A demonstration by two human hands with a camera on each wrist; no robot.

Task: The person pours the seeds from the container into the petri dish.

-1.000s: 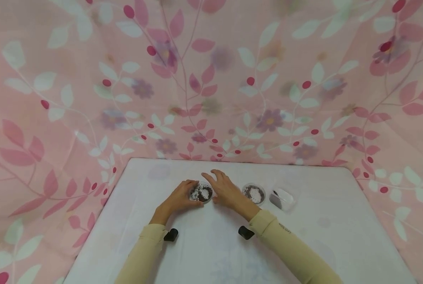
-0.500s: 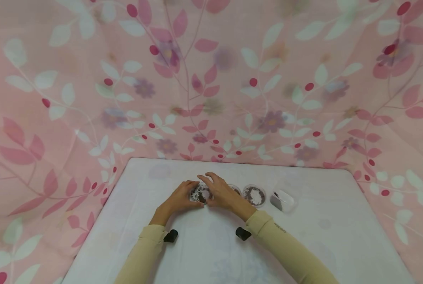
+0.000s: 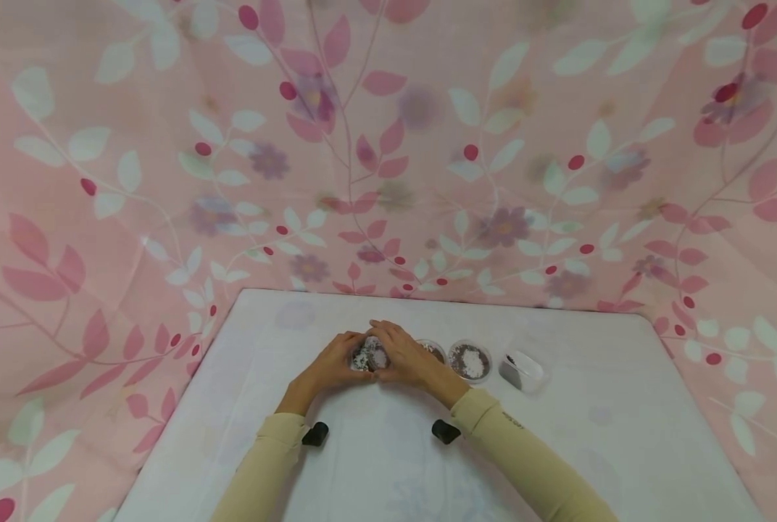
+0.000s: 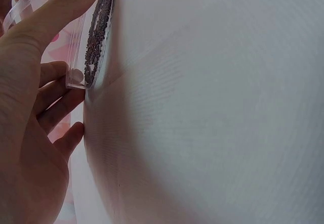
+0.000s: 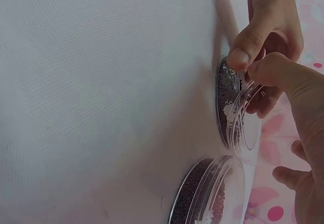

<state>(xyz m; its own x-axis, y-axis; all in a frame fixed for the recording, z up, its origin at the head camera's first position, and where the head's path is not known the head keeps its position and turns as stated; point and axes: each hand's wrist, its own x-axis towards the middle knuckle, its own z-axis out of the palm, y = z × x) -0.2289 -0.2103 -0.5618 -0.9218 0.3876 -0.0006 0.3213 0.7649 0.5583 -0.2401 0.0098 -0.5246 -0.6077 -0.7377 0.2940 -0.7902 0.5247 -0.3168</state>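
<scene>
On a white table (image 3: 375, 464), a clear round dish (image 3: 370, 355) of dark grains and white bits sits between a person's two hands, near the far edge. The left hand (image 3: 332, 365) cups the dish's left side, thumb laid along the rim and fingers curled behind it, as the left wrist view shows. The right hand (image 3: 404, 357) closes in from the dish's right, thumb and forefinger pinching a clear lid (image 5: 245, 120) that stands tilted, just off the dish. Just right of the dish, partly hidden behind the right hand, lies a second dish (image 3: 433, 350); beyond it a third dish (image 3: 470, 360) of dark grains and white powder, then a small clear tub (image 3: 522, 370). Pink leaf-patterned cloth (image 3: 388, 145) hangs behind the table.
</scene>
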